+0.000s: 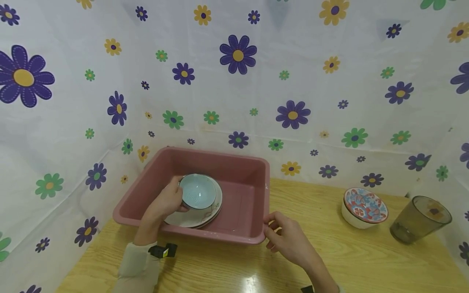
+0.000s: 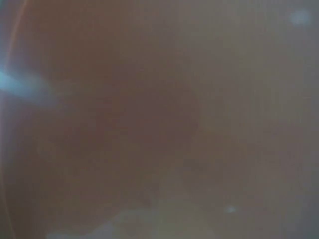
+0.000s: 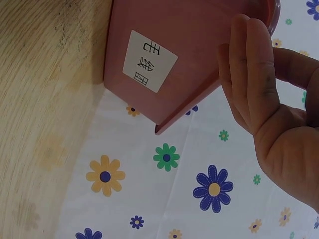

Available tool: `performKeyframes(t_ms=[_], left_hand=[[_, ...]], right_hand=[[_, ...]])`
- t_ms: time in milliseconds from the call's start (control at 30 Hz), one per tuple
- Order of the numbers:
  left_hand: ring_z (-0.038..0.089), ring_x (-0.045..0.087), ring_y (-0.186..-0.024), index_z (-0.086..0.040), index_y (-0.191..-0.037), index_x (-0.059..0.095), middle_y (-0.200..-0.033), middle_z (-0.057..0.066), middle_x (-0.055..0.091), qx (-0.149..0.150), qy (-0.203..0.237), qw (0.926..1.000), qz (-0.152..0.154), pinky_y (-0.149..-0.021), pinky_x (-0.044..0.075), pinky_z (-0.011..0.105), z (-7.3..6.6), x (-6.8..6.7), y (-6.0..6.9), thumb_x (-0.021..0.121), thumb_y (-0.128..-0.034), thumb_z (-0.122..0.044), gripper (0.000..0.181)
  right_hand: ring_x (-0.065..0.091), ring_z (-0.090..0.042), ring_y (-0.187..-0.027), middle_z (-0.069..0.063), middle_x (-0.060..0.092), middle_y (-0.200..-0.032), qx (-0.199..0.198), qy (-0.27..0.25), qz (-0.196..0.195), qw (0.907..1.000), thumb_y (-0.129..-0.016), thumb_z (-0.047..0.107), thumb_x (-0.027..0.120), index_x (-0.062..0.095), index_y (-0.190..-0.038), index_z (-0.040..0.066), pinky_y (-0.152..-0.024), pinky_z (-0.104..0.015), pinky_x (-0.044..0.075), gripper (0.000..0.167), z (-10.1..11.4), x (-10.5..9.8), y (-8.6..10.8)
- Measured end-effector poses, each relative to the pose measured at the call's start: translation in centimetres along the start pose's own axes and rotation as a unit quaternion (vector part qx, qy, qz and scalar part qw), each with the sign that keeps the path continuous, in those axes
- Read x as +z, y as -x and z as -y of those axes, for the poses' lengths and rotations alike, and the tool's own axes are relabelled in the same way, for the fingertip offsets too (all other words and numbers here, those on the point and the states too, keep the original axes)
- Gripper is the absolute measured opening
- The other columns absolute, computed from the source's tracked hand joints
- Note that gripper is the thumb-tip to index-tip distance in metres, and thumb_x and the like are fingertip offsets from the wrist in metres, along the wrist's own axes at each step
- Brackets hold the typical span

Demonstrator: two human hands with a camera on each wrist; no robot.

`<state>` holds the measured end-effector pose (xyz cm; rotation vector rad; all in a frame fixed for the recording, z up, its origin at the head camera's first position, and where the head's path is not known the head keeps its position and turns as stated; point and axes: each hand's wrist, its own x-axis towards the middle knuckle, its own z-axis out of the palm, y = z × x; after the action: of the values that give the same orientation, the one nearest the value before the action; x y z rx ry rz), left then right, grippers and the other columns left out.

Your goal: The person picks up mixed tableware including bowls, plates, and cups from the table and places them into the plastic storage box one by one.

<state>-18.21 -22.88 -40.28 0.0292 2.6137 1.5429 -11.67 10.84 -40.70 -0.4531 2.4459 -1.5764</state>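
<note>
My left hand grips a light blue bowl by its left edge, thumb on the inner side. The bowl is tilted, its inside facing up toward the head camera. Beneath it, white plates lie stacked in a pink plastic basin, partly covered by bowl and hand. At the basin's front right corner is my right hand, its fingertips at the rim. In the right wrist view its fingers are fairly straight alongside the basin's outer wall. The left wrist view is too blurred to read.
A bowl with a red and blue pattern sits in a cream bowl on the wooden table at right. Beside them a dark translucent cup leans. Flowered sheeting encloses the table. The basin carries a white label.
</note>
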Motion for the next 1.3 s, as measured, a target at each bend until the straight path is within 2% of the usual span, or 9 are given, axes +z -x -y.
performKeyframes(t_ms=[67,267,500,833,1000,1300], left_hand=[[0.03,0.062,-0.084,0.004,-0.152,0.014,-0.137,0.034,0.038,0.004,-0.003,1.0,0.0,-0.061,0.059,0.033,0.2,0.0,-0.1,0.023,-0.1021,0.0,0.05],[0.039,0.059,-0.096,0.007,-0.15,0.022,-0.139,0.032,0.038,0.0,-0.01,0.9999,0.003,-0.058,0.059,0.033,0.4,-0.1,-0.4,0.025,-0.1015,0.0,0.049],[0.039,0.058,-0.098,0.006,-0.15,0.027,-0.139,0.03,0.041,0.001,-0.026,0.9997,0.004,-0.058,0.058,0.034,0.8,-0.1,-0.5,0.025,-0.1008,0.002,0.049],[0.044,0.053,-0.109,0.006,-0.149,0.027,-0.14,0.031,0.04,-0.006,-0.054,0.9984,-0.011,-0.058,0.058,0.033,0.7,-0.1,-0.7,0.022,-0.1013,0.001,0.049],[0.044,0.052,-0.11,0.008,-0.148,0.024,-0.138,0.033,0.042,-0.026,-0.059,0.9979,-0.014,-0.06,0.059,0.034,0.9,-0.1,-0.7,0.019,-0.1022,0.0,0.047],[0.042,0.058,-0.102,0.01,-0.147,0.019,-0.134,0.038,0.043,-0.05,-0.071,0.9961,-0.018,-0.063,0.058,0.035,1.2,-0.3,-0.6,0.019,-0.1012,0.001,0.047]], right_hand=[[0.067,-0.029,-0.065,-0.01,0.064,-0.087,0.0,0.002,-0.001,1.0,-0.098,0.008,0.058,0.059,-0.113,-0.003,-0.054,-0.032,0.058,0.018,0.0,0.0,0.0],[0.067,-0.029,-0.065,-0.011,0.064,-0.088,0.0,0.003,-0.003,1.0,-0.098,0.008,0.058,0.06,-0.113,-0.003,-0.054,-0.029,0.057,0.019,0.0,0.0,0.0],[0.067,-0.029,-0.064,-0.011,0.064,-0.088,-0.004,0.005,-0.002,1.0,-0.098,0.008,0.059,0.059,-0.113,-0.004,-0.054,-0.033,0.058,0.019,0.0,-0.1,0.0],[0.067,-0.026,-0.064,-0.01,0.065,-0.088,-0.008,0.013,-0.009,0.9998,-0.099,0.008,0.058,0.06,-0.113,-0.002,-0.053,-0.03,0.057,0.018,0.1,0.0,0.0],[0.067,-0.027,-0.064,-0.011,0.065,-0.088,-0.008,0.014,-0.011,0.9998,-0.099,0.007,0.057,0.06,-0.113,-0.003,-0.053,-0.031,0.058,0.018,0.0,0.0,0.0],[0.066,-0.026,-0.064,-0.01,0.064,-0.088,-0.003,0.011,-0.008,0.9999,-0.099,0.007,0.057,0.059,-0.115,-0.003,-0.055,-0.034,0.058,0.019,0.1,0.1,0.1]])
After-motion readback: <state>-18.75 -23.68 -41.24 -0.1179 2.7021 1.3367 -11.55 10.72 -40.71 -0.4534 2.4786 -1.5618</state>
